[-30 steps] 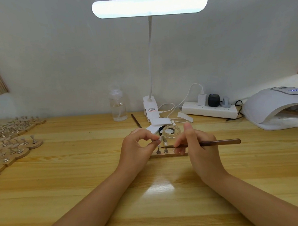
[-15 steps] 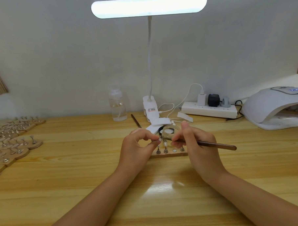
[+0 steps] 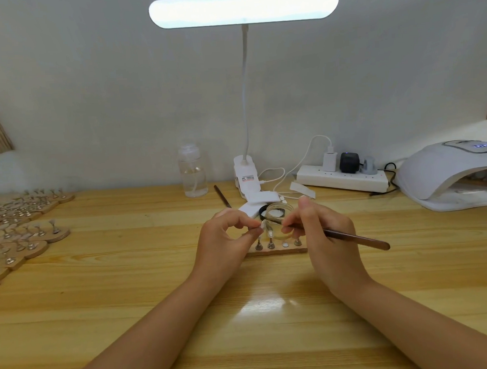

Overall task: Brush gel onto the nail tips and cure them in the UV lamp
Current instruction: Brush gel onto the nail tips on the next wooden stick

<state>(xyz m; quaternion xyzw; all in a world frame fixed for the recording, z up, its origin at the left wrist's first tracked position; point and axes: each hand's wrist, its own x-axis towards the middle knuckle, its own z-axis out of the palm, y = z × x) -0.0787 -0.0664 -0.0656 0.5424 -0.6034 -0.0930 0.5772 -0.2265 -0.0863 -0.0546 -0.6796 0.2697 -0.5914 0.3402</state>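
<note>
**Gel is going on one nail tip; the lamp step is not yet done**

The left hand [image 3: 225, 238] pinches a small nail tip [image 3: 262, 226] between thumb and finger, so its grip is closed on the tip. The right hand [image 3: 320, 236] holds a thin brown brush [image 3: 356, 238] like a pencil, so its grip is closed on the brush. The front end of the brush points at the nail tip, very near it. I cannot tell if it touches.

Both hands hover over the middle of the worktop [image 3: 129, 287]. Just behind them stands a small open gel jar [image 3: 279, 210]. Under them lies a little wooden stand [image 3: 278, 251] with small posts. At least one post looks bare. The tips on the others are too small to see well.

I think this is the brushing step, and it is in the middle. One tip is getting gel, and more posts on the stand may need it too. None of this set is in the lamp yet.

The white UV lamp [image 3: 445, 175] sits at the far right edge of the worktop, well apart from the hands. Its little screen glows. I cannot tell what lies inside it.

Many more wooden stands [image 3: 29, 235] with tips lie along the left edge. I cannot tell if those are finished.
</note>
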